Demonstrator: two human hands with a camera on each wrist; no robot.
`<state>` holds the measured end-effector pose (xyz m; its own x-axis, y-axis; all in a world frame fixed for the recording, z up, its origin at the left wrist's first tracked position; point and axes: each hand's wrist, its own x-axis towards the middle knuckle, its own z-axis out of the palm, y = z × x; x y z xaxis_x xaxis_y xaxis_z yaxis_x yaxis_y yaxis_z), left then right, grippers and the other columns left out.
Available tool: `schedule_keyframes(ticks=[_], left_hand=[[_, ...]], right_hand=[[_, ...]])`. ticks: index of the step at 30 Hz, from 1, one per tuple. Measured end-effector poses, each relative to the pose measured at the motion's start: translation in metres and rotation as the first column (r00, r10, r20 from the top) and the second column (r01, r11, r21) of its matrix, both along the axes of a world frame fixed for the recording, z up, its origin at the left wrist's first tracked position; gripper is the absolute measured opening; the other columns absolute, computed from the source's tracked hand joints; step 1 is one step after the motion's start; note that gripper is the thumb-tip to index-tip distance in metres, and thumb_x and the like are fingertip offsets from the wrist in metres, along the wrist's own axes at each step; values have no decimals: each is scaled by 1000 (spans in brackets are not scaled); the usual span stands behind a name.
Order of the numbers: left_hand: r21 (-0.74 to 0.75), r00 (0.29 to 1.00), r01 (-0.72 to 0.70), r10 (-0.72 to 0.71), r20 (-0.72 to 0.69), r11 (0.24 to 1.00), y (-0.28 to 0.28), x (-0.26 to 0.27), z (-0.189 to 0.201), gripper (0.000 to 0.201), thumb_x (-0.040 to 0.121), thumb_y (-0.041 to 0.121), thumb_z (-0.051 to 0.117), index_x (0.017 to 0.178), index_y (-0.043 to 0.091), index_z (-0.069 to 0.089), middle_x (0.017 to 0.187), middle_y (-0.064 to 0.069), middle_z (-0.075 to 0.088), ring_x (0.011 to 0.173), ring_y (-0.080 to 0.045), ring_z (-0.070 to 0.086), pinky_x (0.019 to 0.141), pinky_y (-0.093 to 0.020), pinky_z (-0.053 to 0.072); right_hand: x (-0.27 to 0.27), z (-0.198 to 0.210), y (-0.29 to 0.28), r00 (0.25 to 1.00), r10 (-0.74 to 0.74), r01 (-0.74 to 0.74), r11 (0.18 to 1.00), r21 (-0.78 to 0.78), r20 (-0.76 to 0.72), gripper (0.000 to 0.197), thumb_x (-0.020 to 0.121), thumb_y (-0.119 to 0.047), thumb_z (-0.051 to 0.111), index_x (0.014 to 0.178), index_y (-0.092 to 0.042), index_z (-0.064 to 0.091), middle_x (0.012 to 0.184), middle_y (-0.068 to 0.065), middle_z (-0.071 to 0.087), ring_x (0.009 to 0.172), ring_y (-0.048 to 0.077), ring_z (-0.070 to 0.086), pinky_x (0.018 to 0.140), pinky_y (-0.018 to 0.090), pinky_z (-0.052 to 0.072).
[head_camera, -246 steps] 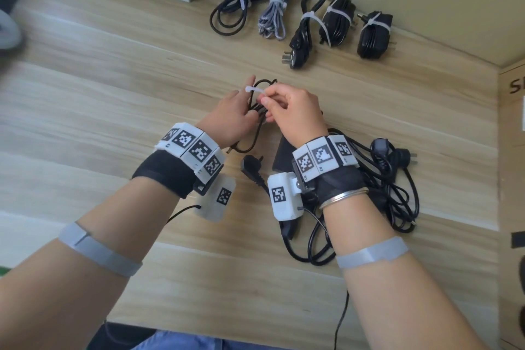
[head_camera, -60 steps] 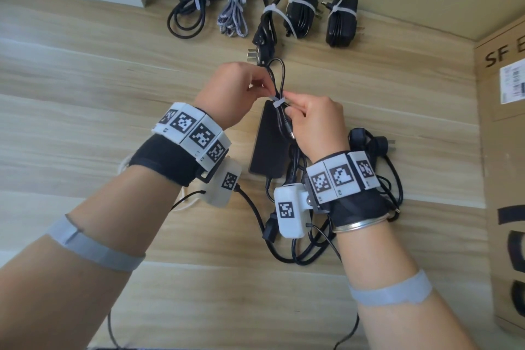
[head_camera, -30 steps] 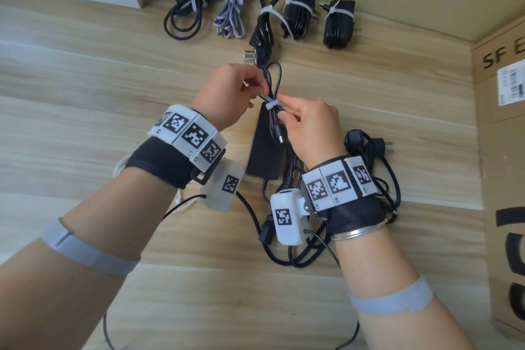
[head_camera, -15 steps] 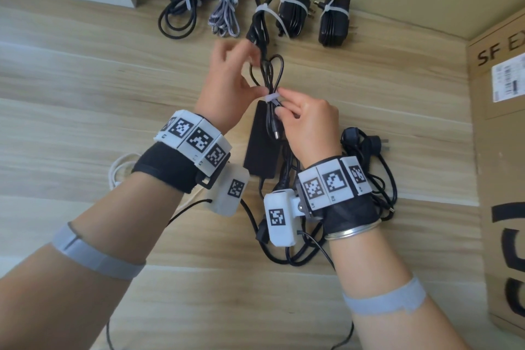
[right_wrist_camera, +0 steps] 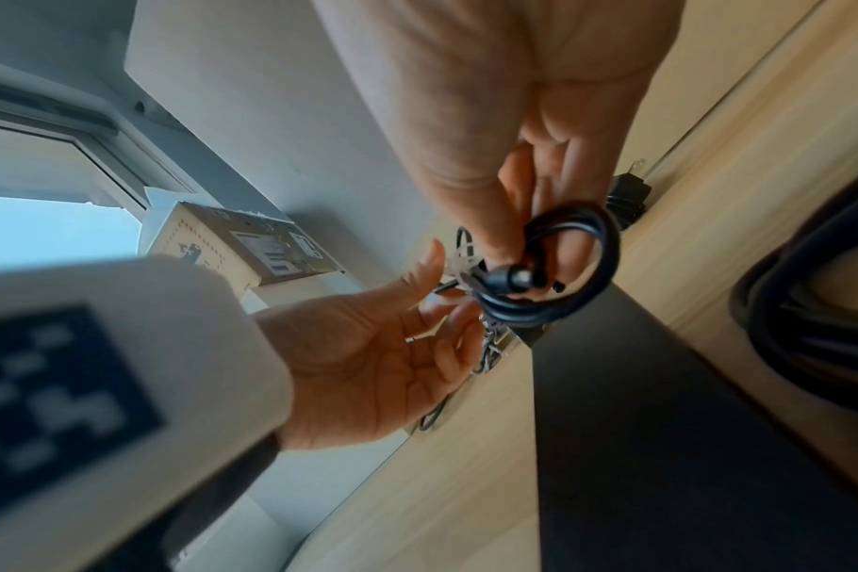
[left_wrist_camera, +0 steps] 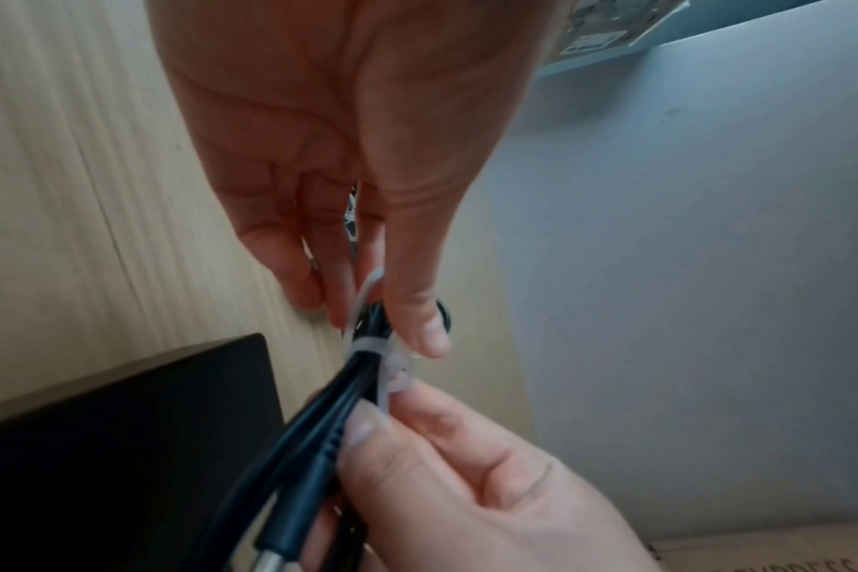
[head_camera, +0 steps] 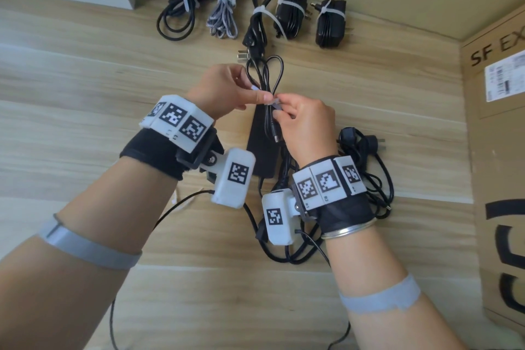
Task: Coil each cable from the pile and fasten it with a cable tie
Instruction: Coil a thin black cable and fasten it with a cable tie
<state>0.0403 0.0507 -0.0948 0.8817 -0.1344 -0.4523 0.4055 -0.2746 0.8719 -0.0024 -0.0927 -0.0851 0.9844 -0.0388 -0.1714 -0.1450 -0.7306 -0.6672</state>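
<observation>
Half a second earlier the left hand had its fingers spread near the tied bundles at the frame's top; now it pinched the tie tail at centre. The right hand gripped the coiled cable by the tie head, above the black adapter. The loose pile lay at right beside the box. Bare tabletop spread leftward.
</observation>
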Motion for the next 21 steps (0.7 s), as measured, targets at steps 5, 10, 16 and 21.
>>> schedule_keyframes(ticks=[5,10,16,21], left_hand=[[-214,997,24,-40,-71,976,-6,-8,5,34,77,12,70,105,4,51,95,-12,68,90,-23,67,84,-30,55],[-284,995,-48,21,-97,958,-14,-10,12,43,81,11,67,116,3,42,93,-9,69,85,-23,67,80,-38,57],[-305,995,-47,16,-103,951,-20,-7,19,38,82,10,66,113,6,46,92,-12,69,69,-17,69,68,-32,59],[-219,994,-38,14,-111,975,-17,0,22,23,81,14,68,89,12,46,90,-16,69,68,-20,69,75,-39,59]], right_hand=[[1,4,0,998,-65,64,998,27,20,29,85,-17,66,112,-11,58,98,5,73,92,17,66,70,13,39],[0,8,0,995,-79,75,995,69,56,7,84,-16,66,87,-10,64,79,0,73,76,14,66,68,21,46],[-7,21,-2,991,-74,76,997,-14,110,9,87,-14,59,78,-12,61,68,1,66,68,20,59,62,32,43],[-8,30,-15,992,-124,128,974,-186,30,15,87,-9,52,76,-17,60,89,-7,42,76,14,44,59,25,33]])
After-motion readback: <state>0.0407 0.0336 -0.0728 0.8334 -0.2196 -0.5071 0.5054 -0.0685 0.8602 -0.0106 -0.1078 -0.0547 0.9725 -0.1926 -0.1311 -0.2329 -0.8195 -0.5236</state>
